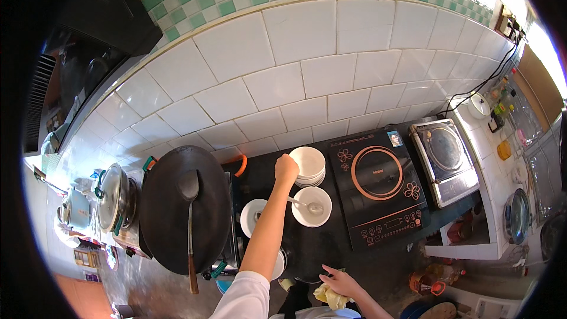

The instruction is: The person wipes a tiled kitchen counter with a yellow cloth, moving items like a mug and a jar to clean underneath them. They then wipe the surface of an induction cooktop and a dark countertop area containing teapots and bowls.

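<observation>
My left hand (286, 169), with its fingers curled, is at the left edge of a stack of white bowls (308, 162). Its fingertips are hidden, so I cannot tell whether they grip the rim. Just in front of the stack is another white bowl (302, 218) with a metal spoon (315, 208) resting in it. A white dish (249, 219) shows left of my forearm, and more white dishware (278, 266) is partly hidden below it. Near the counter's front edge, my right hand (339, 281) holds a crumpled yellowish cloth (330, 297).
On the left, a large black wok (166, 212) bears a long-handled metal spatula (189, 190). Beyond it stands a lidded pan (110, 197). A black Haier induction cooker (376, 204) lies right of the bowls, then a silver cooker (445, 159). Oil bottles (425, 283) stand low at right.
</observation>
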The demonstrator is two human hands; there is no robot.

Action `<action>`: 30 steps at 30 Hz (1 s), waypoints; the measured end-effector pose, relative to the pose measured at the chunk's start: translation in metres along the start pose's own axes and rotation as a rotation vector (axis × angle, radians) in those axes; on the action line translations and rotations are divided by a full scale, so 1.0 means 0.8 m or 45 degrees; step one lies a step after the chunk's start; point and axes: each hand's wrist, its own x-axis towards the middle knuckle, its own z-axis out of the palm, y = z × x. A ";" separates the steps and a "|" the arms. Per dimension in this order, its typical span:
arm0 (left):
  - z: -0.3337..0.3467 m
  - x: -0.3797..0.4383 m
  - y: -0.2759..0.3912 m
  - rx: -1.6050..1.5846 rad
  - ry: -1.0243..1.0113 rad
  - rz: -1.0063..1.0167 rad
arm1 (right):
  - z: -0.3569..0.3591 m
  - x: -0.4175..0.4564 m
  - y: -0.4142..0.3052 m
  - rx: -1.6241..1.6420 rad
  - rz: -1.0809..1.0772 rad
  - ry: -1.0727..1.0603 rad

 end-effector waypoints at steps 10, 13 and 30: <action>-0.031 -0.036 -0.007 0.068 -0.016 0.065 | 0.008 0.000 -0.010 -0.059 -0.041 -0.048; -0.056 -0.099 0.008 -0.064 0.434 0.174 | 0.006 0.004 -0.016 -0.085 -0.045 -0.064; 0.063 -0.405 -0.348 -1.817 -0.194 -0.736 | 0.100 0.090 -0.028 0.728 -0.112 -0.671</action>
